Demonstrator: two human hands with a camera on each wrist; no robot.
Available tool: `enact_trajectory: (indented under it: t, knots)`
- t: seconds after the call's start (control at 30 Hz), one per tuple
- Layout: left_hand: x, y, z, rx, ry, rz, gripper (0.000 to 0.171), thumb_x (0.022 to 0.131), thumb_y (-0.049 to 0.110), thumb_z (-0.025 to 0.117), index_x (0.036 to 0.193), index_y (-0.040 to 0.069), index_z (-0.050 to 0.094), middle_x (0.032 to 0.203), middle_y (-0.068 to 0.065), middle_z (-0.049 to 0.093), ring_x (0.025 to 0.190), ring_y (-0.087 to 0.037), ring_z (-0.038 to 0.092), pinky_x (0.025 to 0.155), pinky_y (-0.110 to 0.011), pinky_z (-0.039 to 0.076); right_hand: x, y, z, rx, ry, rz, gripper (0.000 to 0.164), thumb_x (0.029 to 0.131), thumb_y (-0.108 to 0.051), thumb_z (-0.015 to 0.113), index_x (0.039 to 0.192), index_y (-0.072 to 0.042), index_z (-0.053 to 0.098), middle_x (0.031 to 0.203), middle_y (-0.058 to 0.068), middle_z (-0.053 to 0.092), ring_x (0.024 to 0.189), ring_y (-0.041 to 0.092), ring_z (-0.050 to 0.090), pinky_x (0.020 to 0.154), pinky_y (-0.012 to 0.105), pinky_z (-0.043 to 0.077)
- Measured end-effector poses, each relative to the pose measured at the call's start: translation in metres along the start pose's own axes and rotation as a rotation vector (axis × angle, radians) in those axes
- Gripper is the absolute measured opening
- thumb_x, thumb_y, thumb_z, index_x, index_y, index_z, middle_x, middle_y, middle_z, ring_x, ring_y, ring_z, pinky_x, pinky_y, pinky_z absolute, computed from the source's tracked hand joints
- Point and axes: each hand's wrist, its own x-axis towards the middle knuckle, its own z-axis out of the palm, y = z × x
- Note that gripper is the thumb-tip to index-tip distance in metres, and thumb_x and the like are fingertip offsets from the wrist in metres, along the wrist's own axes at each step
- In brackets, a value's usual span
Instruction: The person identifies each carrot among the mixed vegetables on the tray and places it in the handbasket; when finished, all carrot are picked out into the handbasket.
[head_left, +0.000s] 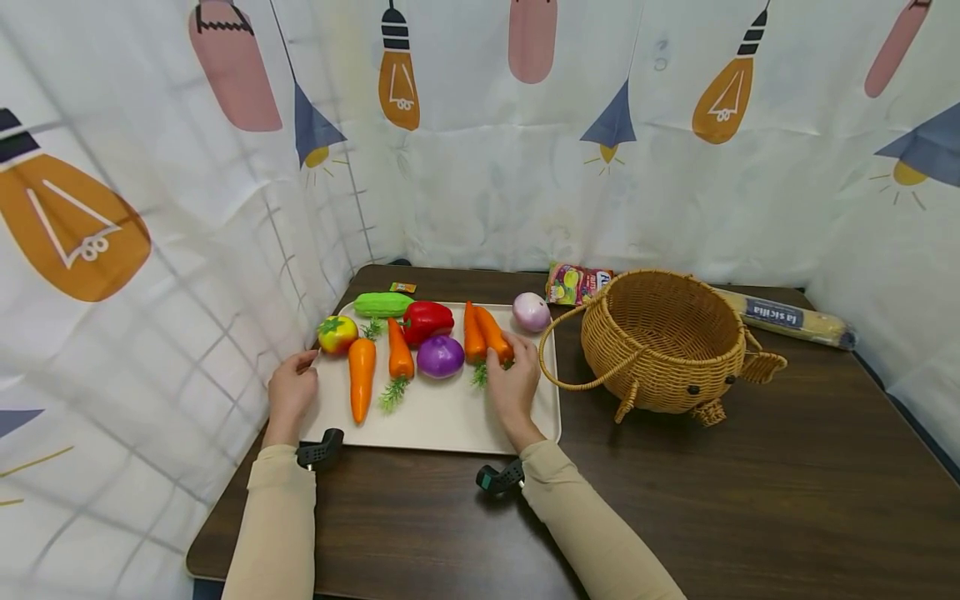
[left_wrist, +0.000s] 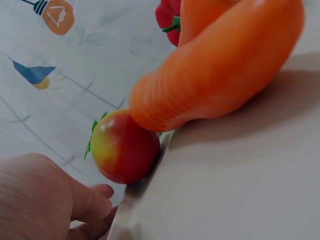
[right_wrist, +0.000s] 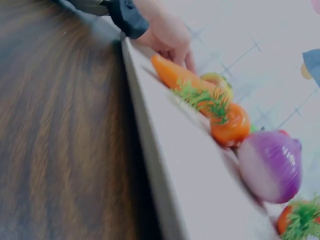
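A cream tray (head_left: 442,421) holds toy vegetables. My left hand (head_left: 292,390) grips its left rim, thumb and fingers at the edge, beside a red-yellow tomato (left_wrist: 125,147). A long carrot (head_left: 362,379) lies close to that hand. Over on the right side, my right hand (head_left: 515,385) pinches the leafy end of a carrot (head_left: 491,330), which lies against another carrot (head_left: 472,337). Between the hands are a shorter carrot (head_left: 401,354), a purple onion (head_left: 440,357), a red bell pepper (head_left: 428,322) and a bumpy green vegetable (head_left: 381,304).
At the tray's back right sits a pale purple onion (head_left: 531,312). A wicker basket (head_left: 660,375) stands right of the tray, its handle (head_left: 555,379) leaning over the tray's edge. Behind are a colourful snack bag (head_left: 572,283) and a long pasta packet (head_left: 795,321).
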Motion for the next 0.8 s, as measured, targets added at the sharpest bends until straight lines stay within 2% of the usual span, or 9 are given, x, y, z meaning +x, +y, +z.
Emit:
enact_trajectory:
  t: [0.13, 0.33, 0.63, 0.8]
  knots:
    - [0.0, 0.0, 0.0, -0.001, -0.001, 0.002, 0.046, 0.096, 0.008, 0.038, 0.139, 0.0, 0.052, 0.14, -0.02, 0.052, 0.127, -0.038, 0.047, 0.105, -0.049, 0.036, 0.004, -0.008, 0.0, 0.031, -0.005, -0.022, 0.032, 0.086, -0.011, 0.073, 0.117, -0.005, 0.069, 0.118, 0.009, 0.06, 0.11, 0.025, 0.057, 0.099, 0.035, 0.046]
    - [0.0, -0.001, 0.0, 0.001, 0.005, 0.008, 0.045, 0.096, 0.007, 0.038, 0.138, 0.0, 0.052, 0.139, -0.02, 0.053, 0.127, -0.038, 0.047, 0.105, -0.049, 0.036, 0.012, -0.024, -0.005, 0.084, -0.029, -0.073, 0.032, 0.086, -0.009, 0.073, 0.117, -0.005, 0.069, 0.119, 0.01, 0.06, 0.109, 0.026, 0.058, 0.097, 0.038, 0.048]
    - [0.001, -0.003, 0.003, 0.002, 0.004, 0.003, 0.045, 0.096, 0.008, 0.038, 0.138, 0.0, 0.053, 0.138, -0.02, 0.053, 0.126, -0.037, 0.048, 0.105, -0.048, 0.037, 0.028, -0.042, -0.027, 0.105, -0.08, -0.169, 0.032, 0.086, -0.011, 0.074, 0.118, -0.004, 0.069, 0.117, 0.009, 0.064, 0.105, 0.024, 0.061, 0.09, 0.037, 0.051]
    - [0.001, -0.003, 0.002, -0.004, 0.003, -0.001, 0.045, 0.097, 0.008, 0.038, 0.138, 0.001, 0.053, 0.139, -0.02, 0.053, 0.126, -0.037, 0.047, 0.105, -0.049, 0.037, 0.039, -0.051, -0.041, 0.118, -0.121, -0.199, 0.031, 0.088, -0.012, 0.073, 0.118, -0.004, 0.069, 0.115, 0.008, 0.065, 0.098, 0.021, 0.06, 0.078, 0.035, 0.055]
